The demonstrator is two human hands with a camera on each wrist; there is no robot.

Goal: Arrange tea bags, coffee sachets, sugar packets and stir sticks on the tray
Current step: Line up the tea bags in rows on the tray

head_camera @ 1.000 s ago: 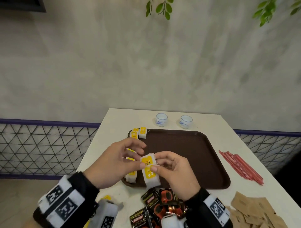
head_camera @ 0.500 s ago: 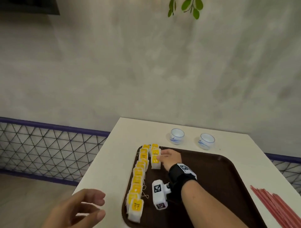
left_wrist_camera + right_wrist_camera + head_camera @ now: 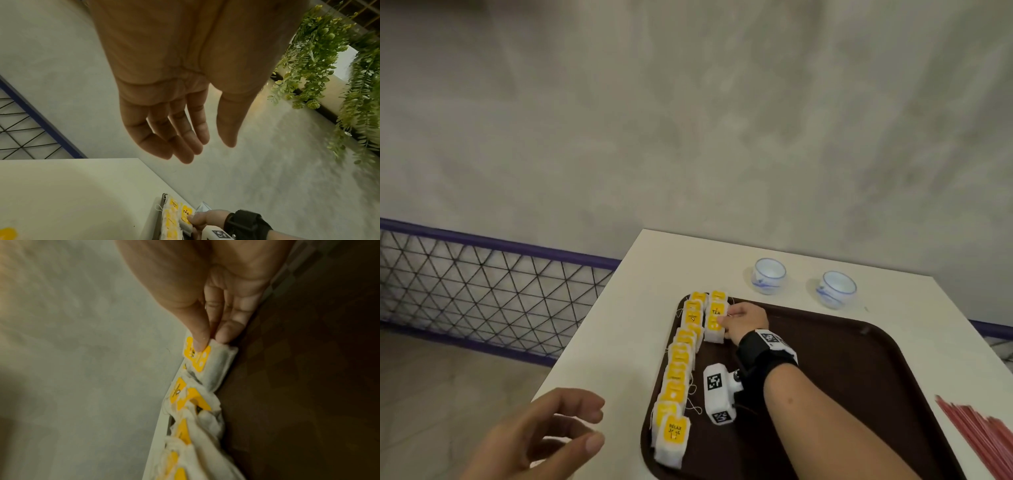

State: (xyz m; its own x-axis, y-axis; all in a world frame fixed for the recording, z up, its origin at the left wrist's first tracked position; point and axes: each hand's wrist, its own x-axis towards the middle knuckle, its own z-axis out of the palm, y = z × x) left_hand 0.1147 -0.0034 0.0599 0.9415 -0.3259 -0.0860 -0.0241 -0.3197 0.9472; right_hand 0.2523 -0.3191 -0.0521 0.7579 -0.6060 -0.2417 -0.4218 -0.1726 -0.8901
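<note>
Since half a second ago almost nothing is shifting: the right hand [image 3: 744, 323] is staying at the far left corner of the tray, the left hand is staying low over the table edge, only the view is creeping nearer. Going left to right: the left hand [image 3: 541, 438] is hovering off the tray's left side, fingers loosely curled and holding nothing, palm bare in the left wrist view. Next, the row of tea bags [image 3: 678, 370] is running along the tray's left edge, overlapping like shingles; they are looking soft, white, crinkled paper pouches with stiff yellow square tags and thin strings trailing. Just right of the row's far end, the right hand is pinching the tea bag [image 3: 715, 322] that is starting a second row, thumb on the yellow tag, fingertips [image 3: 225, 334] at its edge. The tray [image 3: 859, 377] is a dark brown rounded-corner plastic sheet with a raised lip, mostly bare to the right. Beyond it two small white cups [image 3: 768, 275] with blue marks are sitting on the pale matte table [image 3: 602, 342]. Far right, the red stir sticks [image 3: 976, 431] are lying in a thin bundle on the table, off the tray. Judging progress: tea bags are largely going down; sticks are still waiting, and coffee sachets and sugar packets are out of view here, so probably still to do.
</note>
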